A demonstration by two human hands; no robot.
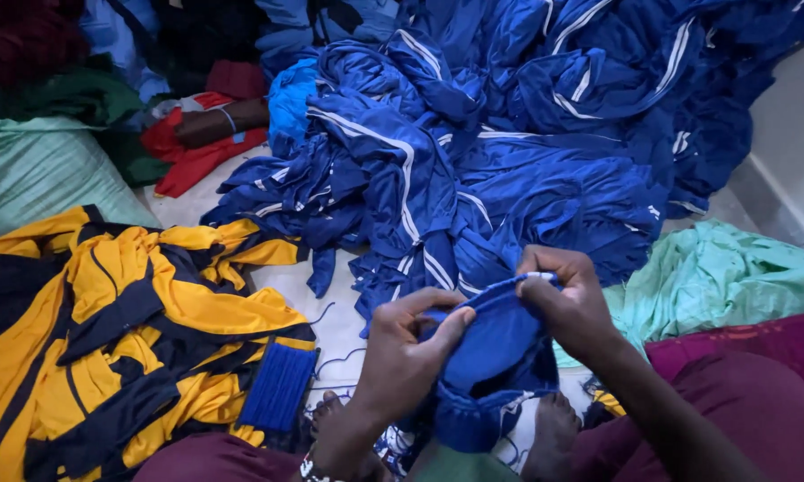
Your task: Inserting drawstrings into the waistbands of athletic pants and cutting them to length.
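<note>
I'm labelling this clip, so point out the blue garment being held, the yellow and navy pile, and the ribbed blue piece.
blue garment (495, 344), head view, middle panel.
yellow and navy pile (125, 303), head view, yellow fold.
ribbed blue piece (279, 386), head view, centre.

The pale floor (330, 308) is covered by heaped blue garments (509, 152). Yellow and navy garments (125, 330) are spread at left, green cloth (732, 277) at right.
</note>
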